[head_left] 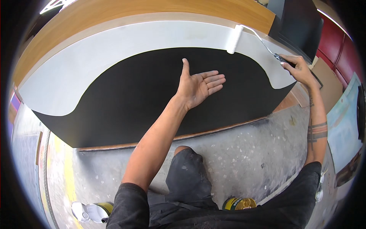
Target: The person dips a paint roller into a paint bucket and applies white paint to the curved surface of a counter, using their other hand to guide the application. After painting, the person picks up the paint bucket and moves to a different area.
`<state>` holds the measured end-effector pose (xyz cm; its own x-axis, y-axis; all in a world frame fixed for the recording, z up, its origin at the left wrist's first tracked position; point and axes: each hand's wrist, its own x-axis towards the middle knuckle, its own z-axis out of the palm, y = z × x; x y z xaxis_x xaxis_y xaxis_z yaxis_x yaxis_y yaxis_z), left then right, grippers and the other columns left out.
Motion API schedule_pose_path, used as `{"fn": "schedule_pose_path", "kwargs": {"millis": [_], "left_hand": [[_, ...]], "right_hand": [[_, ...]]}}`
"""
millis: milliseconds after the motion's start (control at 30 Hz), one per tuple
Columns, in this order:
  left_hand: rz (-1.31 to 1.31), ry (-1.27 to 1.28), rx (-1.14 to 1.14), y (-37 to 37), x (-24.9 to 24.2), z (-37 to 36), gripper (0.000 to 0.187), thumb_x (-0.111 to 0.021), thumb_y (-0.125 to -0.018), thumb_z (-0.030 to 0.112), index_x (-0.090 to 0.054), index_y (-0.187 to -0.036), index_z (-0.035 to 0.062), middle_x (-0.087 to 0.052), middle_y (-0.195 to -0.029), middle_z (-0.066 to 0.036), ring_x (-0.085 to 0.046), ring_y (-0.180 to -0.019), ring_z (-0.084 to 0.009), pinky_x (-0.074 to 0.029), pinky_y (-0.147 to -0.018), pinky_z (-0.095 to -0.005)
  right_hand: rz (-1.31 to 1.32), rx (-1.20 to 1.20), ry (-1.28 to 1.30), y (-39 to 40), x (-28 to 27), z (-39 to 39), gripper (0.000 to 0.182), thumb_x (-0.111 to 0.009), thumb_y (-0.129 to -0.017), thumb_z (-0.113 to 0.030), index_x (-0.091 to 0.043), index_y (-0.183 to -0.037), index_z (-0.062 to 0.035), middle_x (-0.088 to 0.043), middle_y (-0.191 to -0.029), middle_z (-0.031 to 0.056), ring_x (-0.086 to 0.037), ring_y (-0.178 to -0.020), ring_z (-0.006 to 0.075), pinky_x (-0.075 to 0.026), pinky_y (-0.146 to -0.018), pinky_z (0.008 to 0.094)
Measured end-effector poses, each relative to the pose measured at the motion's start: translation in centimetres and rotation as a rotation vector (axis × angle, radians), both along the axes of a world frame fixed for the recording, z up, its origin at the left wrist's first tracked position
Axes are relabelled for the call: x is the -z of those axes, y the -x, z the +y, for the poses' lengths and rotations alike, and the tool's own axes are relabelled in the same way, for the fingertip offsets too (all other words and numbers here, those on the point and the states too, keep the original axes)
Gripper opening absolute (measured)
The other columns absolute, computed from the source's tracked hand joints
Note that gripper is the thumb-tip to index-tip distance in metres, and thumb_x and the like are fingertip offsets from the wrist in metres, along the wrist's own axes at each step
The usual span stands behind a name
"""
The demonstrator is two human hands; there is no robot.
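My right hand point(298, 69) is wrapped round the dark handle of a paint roller point(235, 39). Its white sleeve lies against the pale grey-white band point(167, 35) of a large panel, the lower end close to the curved edge of the black area point(133, 91). A bent metal rod links the sleeve to the handle. In front of the black area is my left hand point(196, 86), palm showing, thumb pointing up and fingers stretched to the right, with nothing in it.
Wood trim point(145, 8) runs along the panel's top. On the paint-spotted concrete floor point(244, 152) stand a paint can point(239, 204) near my knee and an opened can point(100, 210) at lower left. Dark boards point(297, 26) and a light-blue sheet point(345, 118) stand at right.
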<state>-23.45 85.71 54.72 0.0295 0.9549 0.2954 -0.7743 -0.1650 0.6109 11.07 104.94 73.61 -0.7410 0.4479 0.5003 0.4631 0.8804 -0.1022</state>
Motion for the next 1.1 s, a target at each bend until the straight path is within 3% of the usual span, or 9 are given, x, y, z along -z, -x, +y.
{"fn": "schedule_pose_path", "kwargs": {"millis": [233,367,567,767,833,1100], "left_hand": [[-0.010,-0.006,-0.028,0.5,0.0,-1.3,0.128,-0.010,-0.096,0.091,-0.015,-0.162,-0.0186,-0.028,-0.165,-0.041,-0.036,-0.155,-0.0474,-0.033,-0.130,-0.0523],[-0.027,-0.020,-0.027,1.2,0.2,-1.9,0.128,-0.010,-0.096,0.092,-0.016,-0.162,-0.0185,-0.027,-0.165,-0.041,-0.036,-0.155,-0.0476,-0.033,-0.130,-0.0525],[-0.043,-0.052,-0.062,2.0,0.2,-4.1,0.131,-0.009,-0.094,0.093,-0.014,-0.162,-0.0185,-0.027,-0.165,-0.041,-0.034,-0.156,-0.0477,-0.033,-0.130,-0.0527],[-0.110,-0.099,-0.077,4.0,0.2,-6.3,0.138,-0.010,-0.089,0.098,-0.012,-0.162,-0.0188,-0.024,-0.167,-0.041,-0.031,-0.158,-0.0477,-0.030,-0.131,-0.0529],[-0.126,-0.123,-0.093,4.8,0.3,-7.2,0.141,-0.010,-0.086,0.100,-0.011,-0.162,-0.0188,-0.022,-0.167,-0.040,-0.030,-0.158,-0.0477,-0.029,-0.131,-0.0530],[-0.128,-0.160,-0.196,8.2,0.4,-11.2,0.143,-0.010,-0.085,0.101,-0.010,-0.162,-0.0190,-0.022,-0.167,-0.041,-0.030,-0.158,-0.0472,-0.031,-0.131,-0.0525]], "right_hand": [[-0.010,-0.213,-0.155,4.8,-0.6,-1.9,0.038,-0.072,-0.098,-0.019,-0.074,-0.129,0.0025,-0.075,-0.090,0.0170,-0.059,-0.075,0.0184,-0.049,-0.071,0.0353],[-0.081,-0.131,-0.098,7.6,-1.4,-3.7,0.038,-0.072,-0.098,-0.019,-0.075,-0.129,0.0019,-0.076,-0.091,0.0186,-0.061,-0.076,0.0175,-0.049,-0.072,0.0348],[-0.043,-0.281,-0.094,11.1,-1.5,-5.3,0.037,-0.072,-0.098,-0.017,-0.076,-0.129,0.0015,-0.077,-0.095,0.0187,-0.062,-0.078,0.0186,-0.051,-0.074,0.0346],[-0.042,-0.360,-0.131,15.2,-1.5,-7.2,0.035,-0.071,-0.099,-0.017,-0.076,-0.128,0.0022,-0.080,-0.110,0.0211,-0.071,-0.091,0.0240,-0.054,-0.079,0.0345],[-0.082,-0.290,-0.129,16.4,-1.8,-8.6,0.035,-0.071,-0.099,-0.018,-0.077,-0.127,0.0018,-0.080,-0.113,0.0213,-0.073,-0.096,0.0262,-0.055,-0.082,0.0352],[-0.129,-0.364,-0.170,21.1,-2.7,-12.0,0.035,-0.070,-0.099,-0.019,-0.077,-0.127,0.0016,-0.080,-0.112,0.0214,-0.072,-0.092,0.0253,-0.055,-0.084,0.0365]]}}
